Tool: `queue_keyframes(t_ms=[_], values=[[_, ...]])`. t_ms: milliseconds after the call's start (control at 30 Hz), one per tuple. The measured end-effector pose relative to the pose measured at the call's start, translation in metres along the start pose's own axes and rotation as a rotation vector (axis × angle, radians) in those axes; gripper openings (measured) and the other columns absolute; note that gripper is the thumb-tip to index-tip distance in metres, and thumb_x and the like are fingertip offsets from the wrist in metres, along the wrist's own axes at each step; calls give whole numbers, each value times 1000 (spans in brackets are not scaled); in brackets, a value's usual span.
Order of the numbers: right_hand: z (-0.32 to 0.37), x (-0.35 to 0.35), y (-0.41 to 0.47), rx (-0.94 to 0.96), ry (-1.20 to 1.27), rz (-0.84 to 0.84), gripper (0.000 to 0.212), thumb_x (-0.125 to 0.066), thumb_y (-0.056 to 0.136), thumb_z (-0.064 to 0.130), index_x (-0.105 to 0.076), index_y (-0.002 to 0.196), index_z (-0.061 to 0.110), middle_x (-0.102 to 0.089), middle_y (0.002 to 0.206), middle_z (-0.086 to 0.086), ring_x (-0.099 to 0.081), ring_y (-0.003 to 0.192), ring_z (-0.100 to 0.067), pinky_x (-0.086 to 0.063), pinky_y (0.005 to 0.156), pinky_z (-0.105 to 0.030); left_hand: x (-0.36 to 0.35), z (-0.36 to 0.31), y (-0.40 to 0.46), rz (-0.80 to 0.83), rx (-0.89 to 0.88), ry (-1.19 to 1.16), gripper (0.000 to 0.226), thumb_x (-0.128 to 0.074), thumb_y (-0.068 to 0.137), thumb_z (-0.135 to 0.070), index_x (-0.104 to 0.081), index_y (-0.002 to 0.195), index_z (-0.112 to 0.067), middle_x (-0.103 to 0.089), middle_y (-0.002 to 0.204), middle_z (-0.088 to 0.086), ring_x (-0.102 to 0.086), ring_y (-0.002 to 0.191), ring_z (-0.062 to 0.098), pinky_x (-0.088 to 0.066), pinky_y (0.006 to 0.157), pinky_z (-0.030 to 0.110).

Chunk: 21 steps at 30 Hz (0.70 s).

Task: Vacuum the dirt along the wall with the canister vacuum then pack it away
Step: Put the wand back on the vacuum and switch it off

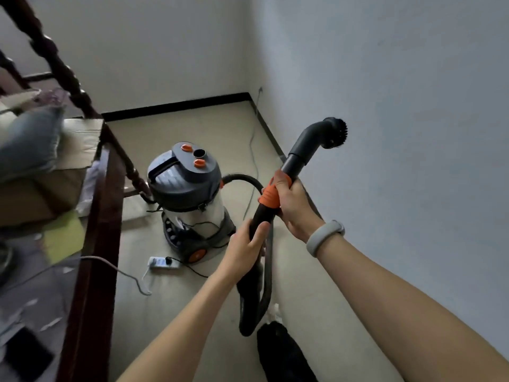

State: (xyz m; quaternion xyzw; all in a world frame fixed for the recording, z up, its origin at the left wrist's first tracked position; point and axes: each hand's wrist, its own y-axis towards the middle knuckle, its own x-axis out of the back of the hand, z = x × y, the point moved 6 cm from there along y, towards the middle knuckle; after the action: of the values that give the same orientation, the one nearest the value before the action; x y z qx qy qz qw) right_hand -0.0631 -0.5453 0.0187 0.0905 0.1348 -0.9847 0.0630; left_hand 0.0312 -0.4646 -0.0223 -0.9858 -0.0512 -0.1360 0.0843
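Both hands were clamped on the vacuum's hose assembly, in the middle of the frame. The right hand (286, 199) gripped the rigid tube at the orange collar (269, 197), and the left hand (248, 244) was wrapped around the black hose (254, 299) just below it. The round brush nozzle (334, 132) pointed upward, close to the white wall (413, 133) at the right, well above the floor (192, 312). The canister vacuum (190, 194) stood on the floor to the left of the hands, with the hose entering its side. A white power strip (162, 262) lay in front of it, with a black plug in it.

Because the nozzle was lifted away from the floor, I judged that the person was either about to begin cleaning or was handling the hose for packing; the frame alone did not settle this. A small white bit (272, 312) lay at the foot of the wall near the lower centre, possibly dirt. If cleaning remained, the next move needed the nozzle lowered to the edge where floor meets wall.
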Motion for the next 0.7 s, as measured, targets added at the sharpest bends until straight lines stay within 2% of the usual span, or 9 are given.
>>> queue_keyframes(t_ms=[100,200,233,267,367,467,533,633,700], values=[[11,-52,73,3,-67,105,41,-48,96,40,-41,121,8,-59,100,-7,-61,101,-30,-49,94,-50,50,2,62,-167,-11,1,20,-48,96,-34,-50,85,-16,-57,65,3,-56,51,13,-48,55,31],[15,-102,136,-14,-70,250,27,-49,96,35,-43,115,16,-72,87,7,-69,89,-13,-57,82,-35,96,9,118,-315,23,-2,24,-49,94,-37,-51,83,-17,-56,59,1,-55,49,14,-48,53,36],[14,-117,153,-21,-86,292,25,-49,96,33,-44,115,17,-72,85,9,-69,88,-11,-57,79,-31,110,13,132,-350,44,-13,25,-50,94,-39,-52,83,-16,-55,58,0,-55,49,14,-48,52,37],[14,-132,166,-33,-114,327,27,-50,96,32,-46,117,17,-71,92,7,-68,92,-13,-56,80,-31,124,18,145,-384,63,-27,27,-50,93,-40,-53,82,-15,-55,57,-1,-54,48,13,-47,51,36],[6,-174,200,-63,-194,409,35,-52,95,32,-47,126,16,-63,115,-6,-62,108,-23,-53,91,-39,165,36,171,-469,112,-27,29,-50,92,-42,-53,81,-15,-55,56,-1,-53,45,11,-45,50,34],[-9,-215,235,-95,-257,446,34,-53,95,32,-49,124,14,-62,116,-9,-61,109,-27,-50,95,-47,204,54,195,-536,166,8,27,-49,90,-45,-51,80,-19,-56,57,-2,-56,49,13,-48,54,36],[-20,-240,259,-91,-306,457,38,-54,94,32,-49,125,11,-64,111,-7,-63,104,-26,-52,92,-46,229,67,213,-576,207,25,27,-49,90,-46,-51,82,-20,-59,61,1,-60,56,21,-50,60,40],[-42,-262,296,-85,-367,438,24,-52,96,24,-48,119,16,-65,90,-3,-65,79,-14,-56,71,-27,265,95,239,-627,270,38,30,-47,92,-46,-51,83,-18,-60,63,5,-62,61,26,-52,63,41],[-63,-266,319,-101,-451,430,19,-50,97,19,-49,116,19,-64,86,-2,-62,73,-10,-54,65,-21,284,117,254,-654,312,59,31,-47,92,-48,-50,83,-18,-60,63,6,-61,61,25,-52,63,40]])
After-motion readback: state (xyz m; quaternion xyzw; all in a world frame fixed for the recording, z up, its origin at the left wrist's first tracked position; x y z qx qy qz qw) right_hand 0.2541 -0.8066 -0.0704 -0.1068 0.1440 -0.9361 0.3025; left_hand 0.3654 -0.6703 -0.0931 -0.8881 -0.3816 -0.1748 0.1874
